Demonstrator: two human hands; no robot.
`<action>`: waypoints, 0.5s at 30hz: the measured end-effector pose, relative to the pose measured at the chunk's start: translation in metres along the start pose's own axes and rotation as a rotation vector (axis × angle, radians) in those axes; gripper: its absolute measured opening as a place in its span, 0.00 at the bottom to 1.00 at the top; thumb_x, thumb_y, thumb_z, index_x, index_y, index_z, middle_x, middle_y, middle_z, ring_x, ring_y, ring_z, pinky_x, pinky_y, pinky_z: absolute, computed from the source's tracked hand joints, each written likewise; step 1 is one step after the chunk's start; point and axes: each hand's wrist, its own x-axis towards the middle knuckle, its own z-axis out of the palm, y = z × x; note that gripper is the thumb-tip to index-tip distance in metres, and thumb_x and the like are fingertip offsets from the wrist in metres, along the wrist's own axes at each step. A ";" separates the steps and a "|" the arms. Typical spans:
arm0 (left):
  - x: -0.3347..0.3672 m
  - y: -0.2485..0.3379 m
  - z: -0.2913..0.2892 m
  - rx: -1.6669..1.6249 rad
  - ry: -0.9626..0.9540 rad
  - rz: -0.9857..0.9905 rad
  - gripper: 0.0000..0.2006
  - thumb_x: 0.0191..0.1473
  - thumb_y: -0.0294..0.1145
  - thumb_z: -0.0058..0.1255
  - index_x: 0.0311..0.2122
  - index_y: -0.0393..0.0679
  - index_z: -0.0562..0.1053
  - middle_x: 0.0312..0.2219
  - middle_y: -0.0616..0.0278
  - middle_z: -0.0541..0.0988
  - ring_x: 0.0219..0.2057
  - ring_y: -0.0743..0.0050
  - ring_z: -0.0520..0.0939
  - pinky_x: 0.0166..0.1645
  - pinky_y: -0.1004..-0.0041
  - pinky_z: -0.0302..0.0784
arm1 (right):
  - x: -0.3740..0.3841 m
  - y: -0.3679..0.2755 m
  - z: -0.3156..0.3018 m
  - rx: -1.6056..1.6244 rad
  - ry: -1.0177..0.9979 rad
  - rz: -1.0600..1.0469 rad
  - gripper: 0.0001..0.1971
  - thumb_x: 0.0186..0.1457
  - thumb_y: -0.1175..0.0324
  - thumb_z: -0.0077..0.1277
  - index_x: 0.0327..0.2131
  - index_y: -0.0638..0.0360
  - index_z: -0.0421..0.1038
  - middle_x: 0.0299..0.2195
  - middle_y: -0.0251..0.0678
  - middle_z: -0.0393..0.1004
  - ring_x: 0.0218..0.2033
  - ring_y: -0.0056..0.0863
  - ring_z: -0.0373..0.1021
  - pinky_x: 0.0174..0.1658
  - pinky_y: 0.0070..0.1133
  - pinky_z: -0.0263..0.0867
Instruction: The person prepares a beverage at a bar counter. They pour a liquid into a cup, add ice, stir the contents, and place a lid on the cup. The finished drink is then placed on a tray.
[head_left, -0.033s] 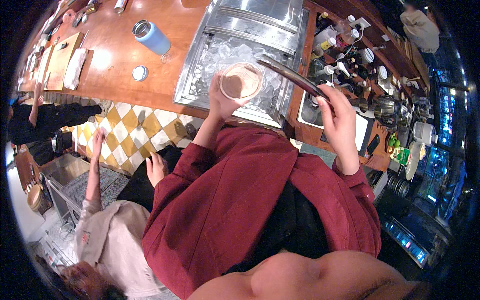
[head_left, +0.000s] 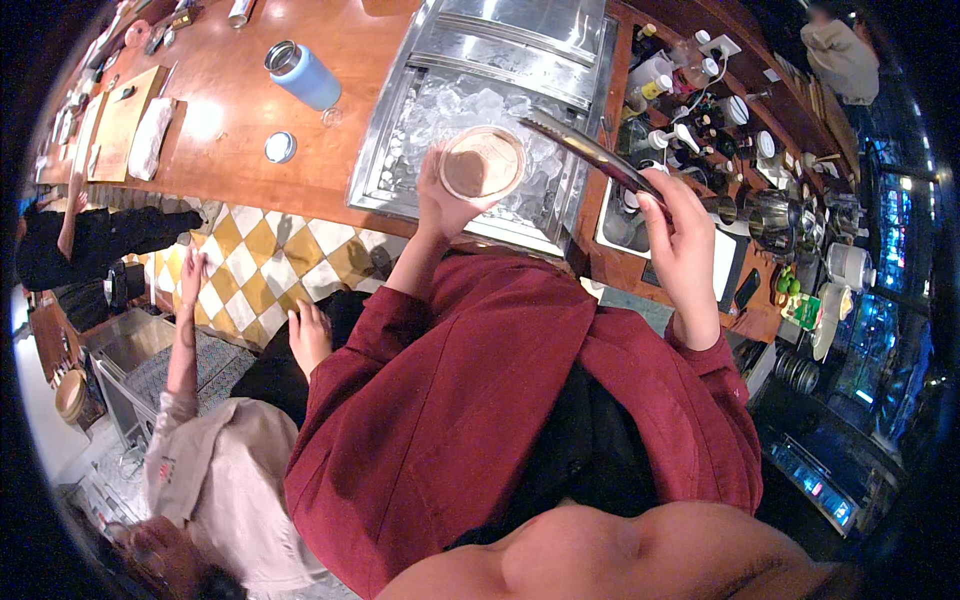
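My left hand has its fingers curled shut round the near side of a clear glass, thumb and fingertips wrapped below the rim, so the glass sits over the ice bin at the far middle of the scene. It holds a pale brownish drink close to the brim, so I judge it moderately heavy, rigid, breakable, and probably slick if wet from the cold; a grip low on the wall, kept level, looks the safest hold. My right hand is closed on the near end of a pair of metal tongs, whose long arms slant left and away toward the glass, tips just beside its rim above the ice. I cannot tell whether the tips pinch anything. The tongs look light, stiff and springy, best held near the hinge end as now. Outward, the wooden counter stretches left with a blue bottle and its loose lid, well apart from the bin. To the right, bottles crowd a shelf. Another person's hand rests near left.
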 end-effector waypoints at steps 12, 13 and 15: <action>-0.008 0.007 -0.006 0.284 0.083 0.065 0.42 0.26 0.40 0.72 0.49 0.39 0.61 0.44 0.54 0.70 0.46 0.63 0.73 0.51 0.69 0.69 | 0.029 0.107 0.089 -0.206 -0.026 0.190 0.15 0.56 0.62 0.47 0.41 0.62 0.71 0.37 0.51 0.74 0.38 0.48 0.72 0.42 0.36 0.67; -0.010 0.010 -0.007 0.297 0.095 0.081 0.42 0.26 0.40 0.72 0.49 0.39 0.61 0.44 0.54 0.70 0.46 0.62 0.74 0.51 0.68 0.69 | 0.033 0.118 0.104 -0.259 -0.050 0.194 0.14 0.56 0.61 0.46 0.39 0.62 0.71 0.36 0.51 0.74 0.37 0.49 0.72 0.42 0.38 0.67; -0.013 0.014 -0.007 0.252 0.130 0.109 0.42 0.26 0.39 0.72 0.49 0.38 0.61 0.44 0.54 0.70 0.45 0.62 0.74 0.51 0.68 0.69 | 0.039 0.121 0.123 -0.340 -0.121 0.202 0.13 0.55 0.62 0.45 0.33 0.64 0.70 0.34 0.51 0.74 0.36 0.49 0.72 0.40 0.39 0.68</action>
